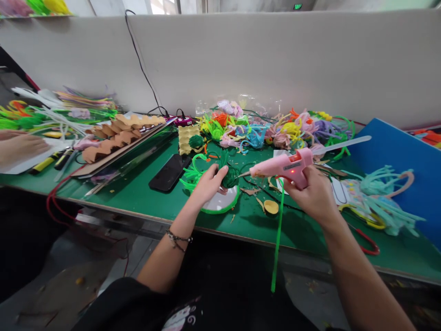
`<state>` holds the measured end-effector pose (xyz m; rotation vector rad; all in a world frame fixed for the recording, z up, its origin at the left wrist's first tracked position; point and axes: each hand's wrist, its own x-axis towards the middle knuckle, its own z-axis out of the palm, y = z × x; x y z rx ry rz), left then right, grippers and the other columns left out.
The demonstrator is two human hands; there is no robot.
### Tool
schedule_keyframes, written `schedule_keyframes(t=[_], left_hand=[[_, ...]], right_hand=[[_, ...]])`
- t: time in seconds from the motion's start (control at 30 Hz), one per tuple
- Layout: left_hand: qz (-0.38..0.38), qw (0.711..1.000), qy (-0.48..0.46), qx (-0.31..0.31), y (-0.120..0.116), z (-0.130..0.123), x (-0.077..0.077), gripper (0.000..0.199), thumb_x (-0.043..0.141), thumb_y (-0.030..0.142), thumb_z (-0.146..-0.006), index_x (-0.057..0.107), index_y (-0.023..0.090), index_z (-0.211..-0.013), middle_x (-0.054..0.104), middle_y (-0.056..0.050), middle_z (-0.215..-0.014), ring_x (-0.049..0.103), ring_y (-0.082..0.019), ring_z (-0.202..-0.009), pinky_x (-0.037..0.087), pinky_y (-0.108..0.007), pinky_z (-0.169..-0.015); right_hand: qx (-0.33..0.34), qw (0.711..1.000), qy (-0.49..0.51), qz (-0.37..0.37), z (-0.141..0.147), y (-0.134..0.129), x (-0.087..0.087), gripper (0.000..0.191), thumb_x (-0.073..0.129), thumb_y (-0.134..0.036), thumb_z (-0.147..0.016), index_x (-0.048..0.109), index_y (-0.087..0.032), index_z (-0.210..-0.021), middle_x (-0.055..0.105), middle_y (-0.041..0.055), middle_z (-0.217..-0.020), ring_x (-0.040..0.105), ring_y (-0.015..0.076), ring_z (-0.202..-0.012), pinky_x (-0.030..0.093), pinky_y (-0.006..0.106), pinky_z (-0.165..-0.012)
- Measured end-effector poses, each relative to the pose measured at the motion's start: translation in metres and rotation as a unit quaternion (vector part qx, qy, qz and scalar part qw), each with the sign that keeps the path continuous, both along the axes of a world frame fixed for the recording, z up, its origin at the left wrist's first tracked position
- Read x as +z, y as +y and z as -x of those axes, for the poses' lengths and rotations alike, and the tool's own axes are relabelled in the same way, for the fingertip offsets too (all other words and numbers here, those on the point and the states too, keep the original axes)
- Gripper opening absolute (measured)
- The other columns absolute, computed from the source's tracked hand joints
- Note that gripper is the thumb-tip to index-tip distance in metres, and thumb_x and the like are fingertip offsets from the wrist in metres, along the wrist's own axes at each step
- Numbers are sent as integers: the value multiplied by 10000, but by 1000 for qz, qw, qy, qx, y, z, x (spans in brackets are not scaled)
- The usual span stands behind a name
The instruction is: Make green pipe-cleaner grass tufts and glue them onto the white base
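Observation:
My left hand [208, 186] pinches a dark green ball of wound pipe cleaners [230, 176] above the table. In my right hand [312, 191] is a pink hot glue gun [284, 165] with a lit red light and a clear glue stick out of its back. The nozzle points left and reaches the ball's right side; contact is hard to make out. A bright green pipe cleaner [278, 243] hangs down by my right hand. Below the ball lies a white disc with a green rim [220, 203], with light green pipe cleaners [193, 174] beside it.
A black phone [169, 173] lies left of my hand. Colourful pipe-cleaner bundles [255, 131] line the back. A blue board [396, 170] stands at right, near red-handled scissors [368, 243]. Cardboard egg trays [117, 138] are left, beyond them another person's hand [20, 149].

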<state>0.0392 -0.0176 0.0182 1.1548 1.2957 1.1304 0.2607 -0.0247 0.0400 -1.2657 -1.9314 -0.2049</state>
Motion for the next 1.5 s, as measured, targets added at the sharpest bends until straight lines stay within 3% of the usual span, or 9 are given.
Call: schedule_keyframes(t=[0.23, 0.4, 0.73, 1.13, 1.37, 1.5], left_hand=[[6, 1000, 1, 0, -1, 0, 2, 201, 470, 265, -840, 402, 182, -670, 426, 84, -519, 524, -75, -357, 437, -181, -375], [14, 1000, -1, 5, -1, -1, 4, 193, 471, 250, -839, 408, 181, -671, 429, 84, -508, 519, -75, -354, 436, -180, -381], [-13, 1000, 27, -8, -4, 2, 0, 220, 447, 316, -845, 434, 175, -677, 382, 87, -505, 509, -60, -346, 347, -141, -355], [-15, 999, -36, 14, -1, 1, -2, 144, 456, 284, -824, 477, 178, -730, 476, 29, -678, 476, -58, -466, 430, -164, -389], [-75, 995, 64, 8, 0, 8, -6, 163, 453, 326, -817, 435, 187, -736, 411, 32, -633, 477, -81, -499, 441, -207, -455], [-179, 952, 246, 22, 1, 9, -9, 206, 446, 363, -817, 473, 167, -873, 518, -25, -771, 544, -149, -683, 470, -282, -612]], right_hand=[[1, 1000, -9, -14, 0, 0, 1, 148, 484, -298, -667, 372, -220, -609, 451, -7, -549, 420, 138, -486, 309, 260, -454], [2, 1000, -14, -4, 3, -1, 4, 231, 558, -367, -664, 387, -218, -625, 434, -19, -548, 424, 134, -491, 322, 257, -462], [4, 998, -63, -28, 5, 4, 2, 52, 465, -210, -660, 415, -216, -672, 490, 22, -622, 486, 180, -577, 353, 283, -506], [-36, 994, -96, -37, 0, 11, -5, 109, 451, -267, -716, 490, -197, -790, 483, 43, -695, 485, 193, -635, 367, 295, -532], [-56, 997, -51, -31, -4, 17, -5, 217, 524, -413, -691, 453, -208, -698, 451, 4, -595, 489, 174, -610, 402, 291, -562], [-67, 996, -50, -21, -7, 19, -10, 258, 509, -451, -689, 418, -212, -653, 455, 11, -606, 493, 178, -620, 405, 298, -570]])
